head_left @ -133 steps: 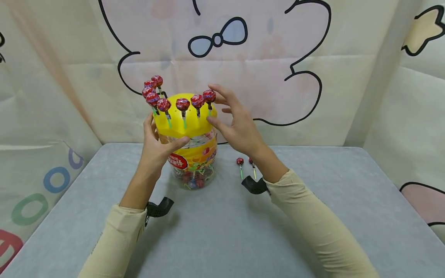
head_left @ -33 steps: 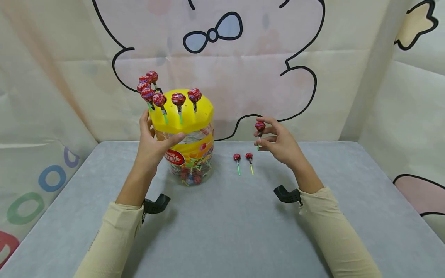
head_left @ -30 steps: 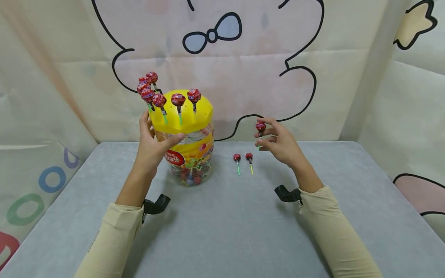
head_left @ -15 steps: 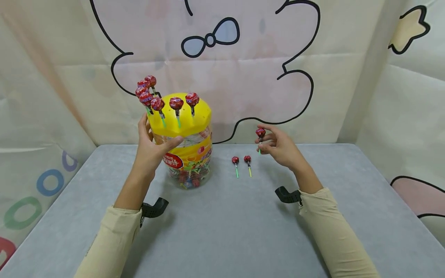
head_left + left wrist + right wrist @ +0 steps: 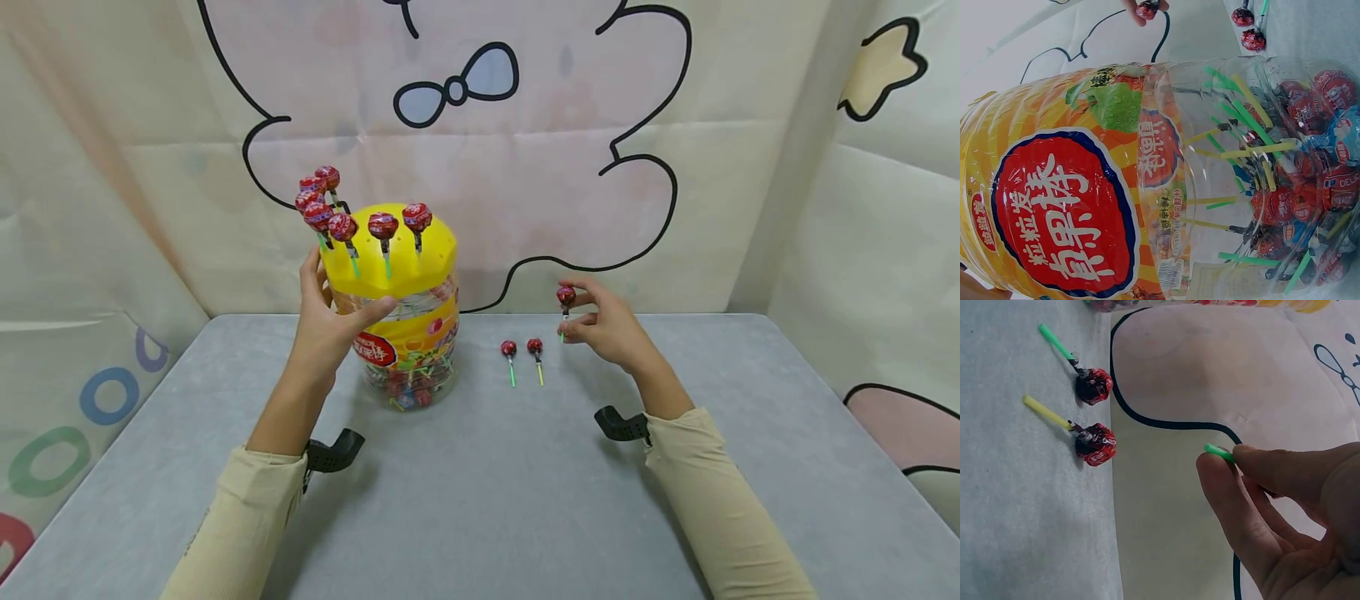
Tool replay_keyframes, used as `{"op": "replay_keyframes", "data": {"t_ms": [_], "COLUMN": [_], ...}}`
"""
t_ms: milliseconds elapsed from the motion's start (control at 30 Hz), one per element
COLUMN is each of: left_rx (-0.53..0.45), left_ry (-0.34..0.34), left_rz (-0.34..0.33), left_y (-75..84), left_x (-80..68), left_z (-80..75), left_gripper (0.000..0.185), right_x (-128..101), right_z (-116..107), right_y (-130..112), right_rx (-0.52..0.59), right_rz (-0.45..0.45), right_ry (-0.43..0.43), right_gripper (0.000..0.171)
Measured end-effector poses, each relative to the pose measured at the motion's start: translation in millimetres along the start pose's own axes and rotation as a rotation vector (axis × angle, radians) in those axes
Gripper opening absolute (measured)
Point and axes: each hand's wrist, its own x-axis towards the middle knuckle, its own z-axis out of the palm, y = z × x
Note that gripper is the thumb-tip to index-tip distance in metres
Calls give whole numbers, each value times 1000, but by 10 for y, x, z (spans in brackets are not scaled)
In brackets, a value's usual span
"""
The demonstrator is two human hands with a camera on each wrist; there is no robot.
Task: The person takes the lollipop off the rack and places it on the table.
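A clear plastic candy jar (image 5: 423, 333) with a yellow lid (image 5: 420, 271) stands on the table, lollipops visible through its wall. Several red-wrapped lollipops stick up from the lid's rim at the left and front. My left hand (image 5: 322, 325) grips the jar's upper left side, thumb across the front. To the right of the jar, my right hand (image 5: 611, 329) pinches a red lollipop (image 5: 566, 295) by its green stick, candy end up. In the right wrist view, the green stick's tip (image 5: 1217, 452) pokes out between thumb and finger.
Between jar and right hand, two red lollipops lie on the grey table (image 5: 480, 500): one with a green stick (image 5: 513, 373), one with a yellow stick (image 5: 541, 375). A printed cloth backdrop (image 5: 525, 192) rises behind the table's far edge.
Earlier, my right hand was at the lid's right edge on a lollipop there. That lollipop came away to the right with the hand, which has since dipped slightly. The left hand keeps its grip.
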Motion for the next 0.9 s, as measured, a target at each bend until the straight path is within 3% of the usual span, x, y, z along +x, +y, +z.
{"op": "replay_keyframes", "data": {"t_ms": [500,900], "left_rx": [12,8], "left_ry": [7,5], "left_rz": [7,6], "left_y": [-4,1], "left_x": [7,11], "left_z": [12,11], "left_gripper": [96,99], "right_x": [51,115], "right_z": [-35,-10], "right_y": [179,377], "right_rx": [-100,-402], "right_rz": [79,125], "right_ry": [-53,-213], "right_gripper": [66,58]}}
